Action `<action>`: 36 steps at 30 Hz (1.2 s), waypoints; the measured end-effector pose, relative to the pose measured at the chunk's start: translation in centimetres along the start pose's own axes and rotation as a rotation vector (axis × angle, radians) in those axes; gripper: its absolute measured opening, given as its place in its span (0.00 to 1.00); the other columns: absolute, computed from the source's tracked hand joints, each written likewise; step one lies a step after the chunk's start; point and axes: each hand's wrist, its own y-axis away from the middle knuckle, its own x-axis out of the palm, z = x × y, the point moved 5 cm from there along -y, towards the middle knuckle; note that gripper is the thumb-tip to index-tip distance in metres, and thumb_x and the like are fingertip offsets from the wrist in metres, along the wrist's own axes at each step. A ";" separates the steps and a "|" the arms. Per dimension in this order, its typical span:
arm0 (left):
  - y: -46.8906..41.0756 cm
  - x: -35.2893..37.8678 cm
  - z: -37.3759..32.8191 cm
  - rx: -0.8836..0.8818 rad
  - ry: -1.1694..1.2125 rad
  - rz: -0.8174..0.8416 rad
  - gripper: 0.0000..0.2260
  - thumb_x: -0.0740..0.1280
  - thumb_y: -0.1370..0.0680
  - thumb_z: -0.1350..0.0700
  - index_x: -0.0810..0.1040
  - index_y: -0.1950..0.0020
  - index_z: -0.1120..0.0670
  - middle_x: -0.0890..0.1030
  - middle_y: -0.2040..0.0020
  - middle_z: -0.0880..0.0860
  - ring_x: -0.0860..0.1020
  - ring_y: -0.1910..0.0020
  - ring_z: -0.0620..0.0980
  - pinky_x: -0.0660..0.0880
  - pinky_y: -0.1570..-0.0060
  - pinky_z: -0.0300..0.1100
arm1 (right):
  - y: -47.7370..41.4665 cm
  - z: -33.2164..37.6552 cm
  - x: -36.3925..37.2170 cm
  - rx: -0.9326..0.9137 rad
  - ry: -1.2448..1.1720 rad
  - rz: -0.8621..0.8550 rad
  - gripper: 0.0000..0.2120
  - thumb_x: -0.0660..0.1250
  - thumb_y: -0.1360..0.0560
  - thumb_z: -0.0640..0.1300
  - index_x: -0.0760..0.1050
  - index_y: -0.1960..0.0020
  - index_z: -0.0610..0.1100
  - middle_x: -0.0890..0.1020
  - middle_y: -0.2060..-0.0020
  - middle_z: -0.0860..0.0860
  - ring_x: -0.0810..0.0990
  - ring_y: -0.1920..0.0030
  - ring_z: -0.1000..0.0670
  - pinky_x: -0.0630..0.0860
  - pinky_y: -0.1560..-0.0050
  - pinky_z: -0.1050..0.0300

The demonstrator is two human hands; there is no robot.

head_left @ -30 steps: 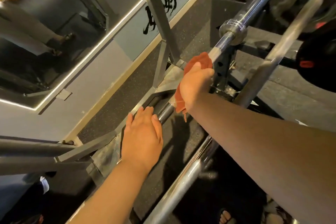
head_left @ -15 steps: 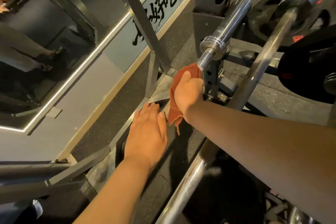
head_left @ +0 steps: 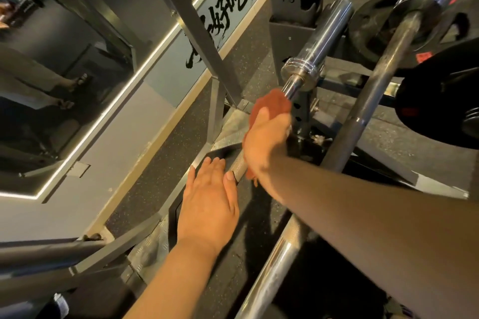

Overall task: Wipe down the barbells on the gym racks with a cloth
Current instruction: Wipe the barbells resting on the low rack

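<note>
1. Head view, looking down and forward: a chrome barbell point(head_left: 317, 44) runs from the near left up to the far right. It seems to rest on a grey rack upright point(head_left: 287, 21) marked 13, though the support itself is hidden.
2. Same view: the right hand point(head_left: 267, 145) reaches out to the middle of the scene. Its grip is curled around a rust-red cloth point(head_left: 270, 105), and the cloth is wrapped around the thin shaft just below the collar point(head_left: 302, 72).
3. Same view: the left hand point(head_left: 207, 204) lies nearer and to the left. Its grip is spread and its fingers are straight. It sits over the lower part of the same shaft, with the thumb beside the knurled section point(head_left: 239, 164). Whether it presses down cannot be told.
4. Same view, handling: the barbell is likely heavy and rigid, so it should stay put under a wipe. The smooth chrome may let the cloth slide easily. The knurling probably drags at the fabric and needs a firmer squeeze.
5. Same view, where to hold: the cloth is soft and light and bunches in the palm. It is probably best kept wrapped right around the shaft, with the free hand steadying the bare shaft below.
6. Same view, surroundings: a second barbell point(head_left: 373, 90) lies parallel on the right, and black weight plates point(head_left: 438, 111) are at the far right. A mirror point(head_left: 51, 72) fills the left. Speckled dark floor point(head_left: 160, 153) lies below.
</note>
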 end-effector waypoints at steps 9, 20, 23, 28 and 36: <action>0.1 -0.6 -0.4 -0.003 0.062 -0.015 0.30 0.40 0.15 0.42 0.66 0.22 0.53 0.69 0.23 0.53 0.60 0.21 0.49 0.49 0.19 0.47 | -5.1 5.1 -1.0 -0.250 0.173 -0.011 0.19 0.53 0.15 0.46 0.68 0.28 0.38 0.74 0.33 0.39 0.75 0.36 0.39 0.69 0.50 0.59; 1.5 -0.4 1.2 0.024 0.084 -0.027 0.25 0.47 0.14 0.45 0.61 0.19 0.53 0.64 0.20 0.53 0.55 0.19 0.49 0.43 0.20 0.45 | 7.2 -3.4 1.0 -0.055 0.136 0.198 0.20 0.56 0.14 0.44 0.60 0.27 0.34 0.73 0.36 0.39 0.75 0.41 0.40 0.69 0.49 0.60; 4.6 -1.0 2.6 -0.018 0.044 -0.053 0.31 0.39 0.16 0.41 0.64 0.21 0.55 0.67 0.22 0.55 0.58 0.20 0.50 0.48 0.19 0.49 | 5.4 -1.9 -0.7 0.103 0.154 0.214 0.25 0.52 0.13 0.52 0.56 0.22 0.39 0.72 0.30 0.42 0.73 0.31 0.43 0.68 0.43 0.59; 10.8 -0.9 7.3 -0.109 0.015 -0.029 0.35 0.35 0.16 0.38 0.66 0.21 0.54 0.67 0.22 0.52 0.58 0.20 0.48 0.52 0.20 0.53 | 1.9 1.1 -1.1 0.056 -0.135 0.013 0.21 0.56 0.13 0.48 0.61 0.24 0.39 0.75 0.34 0.43 0.75 0.32 0.45 0.69 0.37 0.55; 14.7 0.1 11.1 -0.241 0.032 -0.054 0.28 0.43 0.14 0.44 0.70 0.23 0.55 0.69 0.23 0.54 0.60 0.20 0.49 0.49 0.19 0.47 | 15.8 -9.5 3.6 0.078 0.154 0.297 0.17 0.56 0.14 0.45 0.59 0.29 0.39 0.72 0.49 0.49 0.76 0.49 0.47 0.66 0.60 0.80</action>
